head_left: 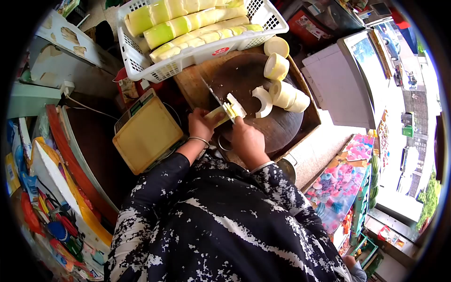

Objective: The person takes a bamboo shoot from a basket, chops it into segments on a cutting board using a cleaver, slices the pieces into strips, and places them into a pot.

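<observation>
My left hand [202, 126] presses a pale yellow bamboo shoot piece [216, 114] on the dark round chopping board [282, 129]. My right hand [247, 139] is wrapped round the handle end of a cleaver [213, 94], whose thin blade is seen edge-on and points away to the upper left. Cut strips [235, 106] lie against the blade's right side. A curved white piece [263, 102] rests to their right. Thick round sections [283, 95] sit along the board's right side, with another section [276, 66] behind them.
A white plastic basket [188, 66] of long peeled shoots stands beyond the board. Left of my hands is a scale with a tan tray [148, 134]. Cluttered bags [58, 230] fill the far left. A patterned cloth table [336, 183] and a person's hand [348, 261] are at right.
</observation>
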Demonstrator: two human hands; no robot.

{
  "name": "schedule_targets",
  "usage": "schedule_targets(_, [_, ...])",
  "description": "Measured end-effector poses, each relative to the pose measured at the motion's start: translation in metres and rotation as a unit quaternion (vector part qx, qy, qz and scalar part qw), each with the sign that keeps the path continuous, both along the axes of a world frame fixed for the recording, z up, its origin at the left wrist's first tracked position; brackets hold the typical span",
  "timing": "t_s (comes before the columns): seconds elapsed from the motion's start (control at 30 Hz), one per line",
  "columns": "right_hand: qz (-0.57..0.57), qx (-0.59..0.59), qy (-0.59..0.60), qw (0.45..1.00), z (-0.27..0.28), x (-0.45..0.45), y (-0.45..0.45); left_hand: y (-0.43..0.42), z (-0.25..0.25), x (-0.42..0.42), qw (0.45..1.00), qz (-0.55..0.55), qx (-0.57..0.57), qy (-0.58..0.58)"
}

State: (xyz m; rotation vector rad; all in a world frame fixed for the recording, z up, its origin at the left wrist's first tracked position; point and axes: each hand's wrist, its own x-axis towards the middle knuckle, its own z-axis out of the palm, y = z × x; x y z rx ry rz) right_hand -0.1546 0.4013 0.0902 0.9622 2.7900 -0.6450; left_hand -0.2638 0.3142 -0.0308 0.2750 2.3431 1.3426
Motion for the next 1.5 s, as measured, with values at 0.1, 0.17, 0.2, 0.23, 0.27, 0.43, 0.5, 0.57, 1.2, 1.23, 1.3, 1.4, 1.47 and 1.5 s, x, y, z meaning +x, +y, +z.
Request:
schedule_targets(0.1, [-0.012, 0.0, 0.023, 1.0, 0.008, 0.007, -0.003, 0.0, 0.004, 0.003, 0.999, -0.001, 0.022, -0.043])
schedule_targets(0.17, [0.005, 0.001, -0.006, 1.0, 0.018, 0.006, -0.008, 0.002, 0.001, 0.003, 0.999, 0.003, 0.027, -0.026])
schedule_targets(0.2, [0.011, 0.005, -0.032, 0.999, 0.013, 0.003, -0.008, 0.003, 0.0, 0.004, 0.999, 0.002, 0.029, -0.025])
schedule_targets(0.23, [0.011, 0.006, -0.029, 0.999, 0.007, 0.002, -0.004, 0.002, 0.002, 0.004, 1.0, 0.003, 0.018, -0.022])
schedule_targets(0.27, [0.004, 0.0, -0.022, 1.0, 0.001, 0.002, -0.002, 0.002, 0.005, 0.003, 1.0, 0.004, 0.006, -0.019])
schedule_targets(0.43, [-0.001, -0.007, -0.006, 1.0, 0.019, 0.005, -0.006, 0.004, 0.004, 0.003, 1.0, -0.003, 0.014, -0.004])
schedule_targets(0.5, [-0.001, -0.002, -0.012, 1.0, 0.002, 0.003, -0.004, 0.003, 0.003, 0.003, 1.0, -0.003, 0.03, -0.008])
schedule_targets(0.57, [-0.002, 0.005, -0.012, 1.0, -0.003, 0.0, -0.001, 0.003, 0.006, 0.002, 1.0, -0.002, 0.018, 0.007])
schedule_targets(1.2, [-0.088, -0.018, 0.019, 0.996, -0.011, 0.014, 0.012, 0.008, 0.034, 0.005, 0.998, -0.057, 0.008, 0.027])
schedule_targets(1.23, [-0.096, -0.013, 0.024, 0.995, -0.008, 0.015, 0.013, 0.009, 0.04, 0.005, 0.998, -0.057, 0.01, 0.027])
schedule_targets(1.3, [-0.096, -0.015, 0.024, 0.995, 0.004, 0.018, 0.014, 0.011, 0.053, 0.003, 0.988, -0.096, -0.06, 0.108])
schedule_targets(1.4, [-0.091, -0.025, 0.016, 0.995, 0.018, 0.024, 0.007, 0.013, 0.08, 0.006, 0.988, -0.083, -0.065, 0.11])
schedule_targets(1.47, [-0.088, -0.026, 0.015, 0.996, 0.019, 0.024, 0.006, 0.016, 0.076, 0.008, 0.987, -0.09, -0.053, 0.126])
schedule_targets(1.5, [-0.08, -0.022, 0.01, 0.996, 0.019, 0.023, 0.005, 0.018, 0.073, 0.009, 0.984, -0.097, -0.04, 0.14])
